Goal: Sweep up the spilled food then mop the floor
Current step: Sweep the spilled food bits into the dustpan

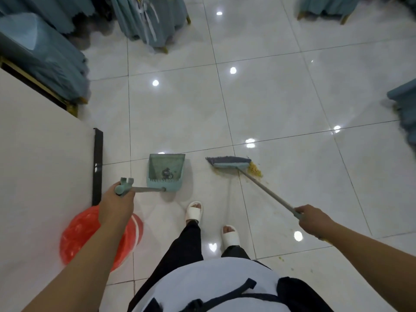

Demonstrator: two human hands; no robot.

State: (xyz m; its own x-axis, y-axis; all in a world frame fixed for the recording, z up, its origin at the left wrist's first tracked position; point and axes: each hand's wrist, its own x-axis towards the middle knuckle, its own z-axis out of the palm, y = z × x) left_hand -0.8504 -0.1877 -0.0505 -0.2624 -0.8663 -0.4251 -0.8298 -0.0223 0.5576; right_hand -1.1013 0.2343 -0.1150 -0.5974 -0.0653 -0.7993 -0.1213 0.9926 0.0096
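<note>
The left hand (117, 199) is gripping the handle of the teal dustpan (166, 170), which is standing on the tiled floor (281, 97) and holding a small dark clump of debris. The right hand (311, 218) is gripping the broom (229, 163) by its pole. The broom head is resting right of the dustpan and touching the yellow spilled food (254, 170). A red-lined bin (76, 233) is sitting at the near left.

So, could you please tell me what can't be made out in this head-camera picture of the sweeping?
Head view:
- Spilled food: the broom head covers part of the pile.
- Dark clump in the dustpan: too small and blurred to identify.
- Red container: blurred, crossed by the left forearm; contents unseen.
- Covered chairs: cut off by the top edge.
</note>
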